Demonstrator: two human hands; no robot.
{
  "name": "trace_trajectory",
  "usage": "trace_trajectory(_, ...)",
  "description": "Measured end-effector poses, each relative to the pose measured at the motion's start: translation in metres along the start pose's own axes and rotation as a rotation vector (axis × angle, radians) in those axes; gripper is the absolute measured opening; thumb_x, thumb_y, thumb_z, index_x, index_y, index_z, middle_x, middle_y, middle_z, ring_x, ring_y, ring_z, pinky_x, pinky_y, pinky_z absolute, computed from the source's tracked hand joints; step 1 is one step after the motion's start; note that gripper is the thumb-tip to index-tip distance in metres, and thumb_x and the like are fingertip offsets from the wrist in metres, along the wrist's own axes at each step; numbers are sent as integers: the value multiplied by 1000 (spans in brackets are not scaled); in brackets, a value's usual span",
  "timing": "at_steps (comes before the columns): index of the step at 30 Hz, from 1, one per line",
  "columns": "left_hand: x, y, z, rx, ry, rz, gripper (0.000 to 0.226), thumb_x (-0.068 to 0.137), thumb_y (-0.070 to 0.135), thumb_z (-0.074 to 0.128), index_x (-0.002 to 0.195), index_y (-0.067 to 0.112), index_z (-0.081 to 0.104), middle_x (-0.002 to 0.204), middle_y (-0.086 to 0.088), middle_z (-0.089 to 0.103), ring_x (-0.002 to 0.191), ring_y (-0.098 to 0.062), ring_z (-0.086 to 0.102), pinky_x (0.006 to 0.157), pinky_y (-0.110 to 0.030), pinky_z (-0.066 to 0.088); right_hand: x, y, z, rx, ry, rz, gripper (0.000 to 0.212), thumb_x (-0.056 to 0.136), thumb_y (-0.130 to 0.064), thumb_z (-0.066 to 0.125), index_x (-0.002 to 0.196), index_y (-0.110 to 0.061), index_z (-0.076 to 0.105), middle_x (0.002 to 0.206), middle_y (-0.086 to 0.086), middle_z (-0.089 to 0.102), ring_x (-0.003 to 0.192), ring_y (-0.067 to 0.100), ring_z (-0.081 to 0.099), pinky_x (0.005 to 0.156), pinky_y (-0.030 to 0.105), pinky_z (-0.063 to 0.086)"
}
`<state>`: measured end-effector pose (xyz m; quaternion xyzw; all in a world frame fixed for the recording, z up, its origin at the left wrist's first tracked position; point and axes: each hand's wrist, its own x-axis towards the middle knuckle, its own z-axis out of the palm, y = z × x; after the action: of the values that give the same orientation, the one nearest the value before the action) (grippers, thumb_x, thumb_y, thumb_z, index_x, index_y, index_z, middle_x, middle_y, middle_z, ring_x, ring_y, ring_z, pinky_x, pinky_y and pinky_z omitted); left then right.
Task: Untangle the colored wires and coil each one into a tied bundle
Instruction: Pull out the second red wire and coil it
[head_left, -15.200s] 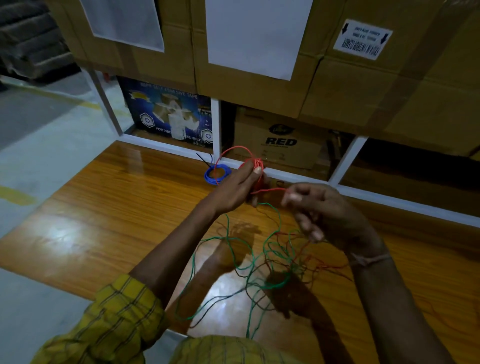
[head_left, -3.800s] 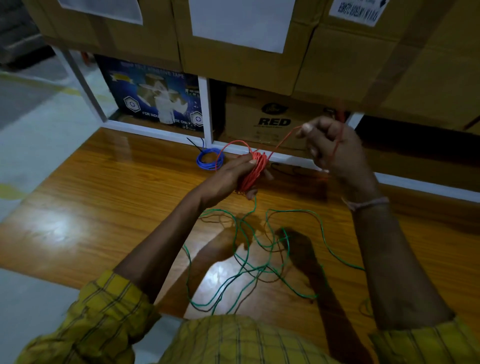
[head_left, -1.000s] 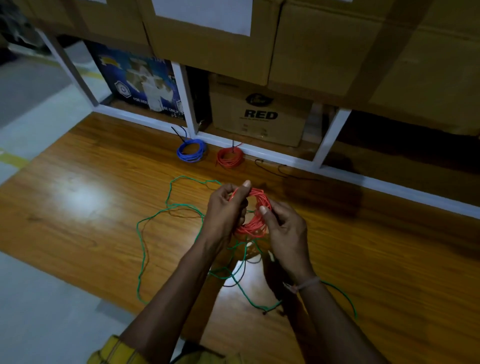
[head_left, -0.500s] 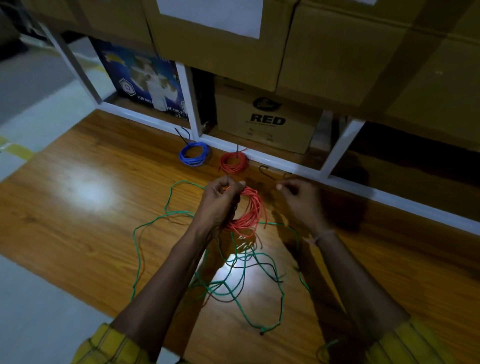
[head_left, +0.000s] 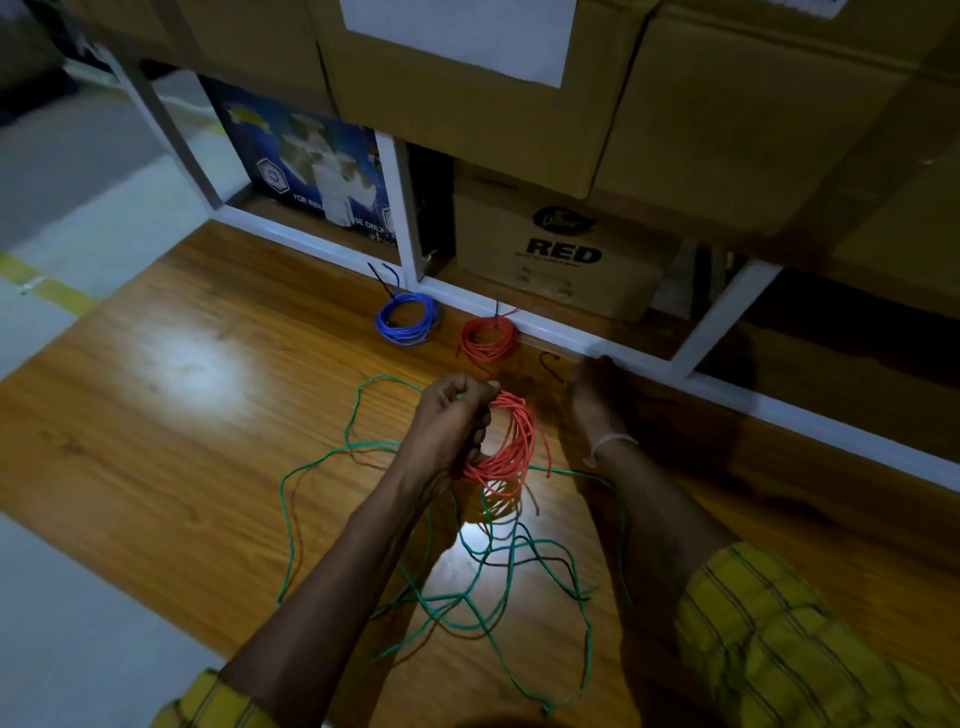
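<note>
I see the wooden worktop (head_left: 156, 415) filling most of the view, and behind it a white shelf frame (head_left: 410, 218) with cardboard boxes (head_left: 467, 93) above. Under them stands a box marked RED (head_left: 563, 249) and a blue printed box (head_left: 311, 161).

On the worktop a loose green wire (head_left: 488, 597) lies spread in many loops, from the left of my arms to the near edge, with a thin dark wire (head_left: 540, 562) mixed in it.

My left hand (head_left: 452, 421) is closed as a fist around one side of a red coil (head_left: 511, 441), and it holds this coil above the green wire. A part of the green wire passes at the fist too, but I cannot tell if it is gripped.

My right hand (head_left: 592, 395) reaches forward to the frame edge, near a small dark tie (head_left: 550, 364) which lies on the worktop. The hand is in shadow, so I cannot tell if the fingers are spread or pinching something.

Far behind, just beside the frame, two finished bundles lie near each other: a blue bundle (head_left: 408, 318) and a red bundle (head_left: 489, 339). Each one has a dark tie end which stands up.
</note>
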<state>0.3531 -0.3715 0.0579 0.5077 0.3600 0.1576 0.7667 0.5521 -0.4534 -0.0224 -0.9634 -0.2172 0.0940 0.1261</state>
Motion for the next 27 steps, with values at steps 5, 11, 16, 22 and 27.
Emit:
trace_trajectory(5, -9, 5, 4, 35, 62, -61, 38, 104, 14, 59, 69, 21, 45, 53, 2, 40, 38, -9, 29, 40, -17, 20, -35, 4, -32, 39, -61, -255, 15, 107, -21, 49, 109, -17, 63, 106, 7, 65, 99, 23, 66, 80, 32, 49)
trace_trajectory(11, -25, 7, 8, 56, 79, -121, 22, 103, 15, 58, 82, 19, 51, 51, 4, 41, 39, -10, 29, 38, -15, 20, -107, 14, -138, 401, -167, -557, 4, 103, -15, 61, 99, -17, 60, 92, -2, 65, 85, 11, 60, 70, 30, 44)
trace_trajectory(16, -39, 5, 16, 90, 89, -128, 10, 101, 15, 57, 92, 18, 54, 54, 2, 42, 39, -10, 31, 38, -17, 21, -170, 23, -191, 376, -191, -745, 4, 99, -18, 65, 96, -21, 65, 92, -9, 62, 85, 7, 58, 68, 20, 45)
trace_trajectory(22, -60, 8, 31, 111, 67, -93, 14, 100, 13, 55, 87, 19, 55, 52, 3, 41, 40, -12, 29, 41, -17, 19, -194, 26, -157, 202, 72, -807, 14, 89, -17, 80, 88, -22, 67, 90, -4, 60, 82, 16, 59, 69, 35, 51)
trace_trajectory(27, -76, 8, 40, 106, 59, -67, 24, 98, 12, 52, 77, 23, 52, 53, 2, 40, 39, -12, 27, 43, -20, 18, -212, 22, -129, 219, 284, -741, 20, 83, -13, 84, 82, -19, 65, 83, 1, 60, 74, 20, 60, 63, 38, 52)
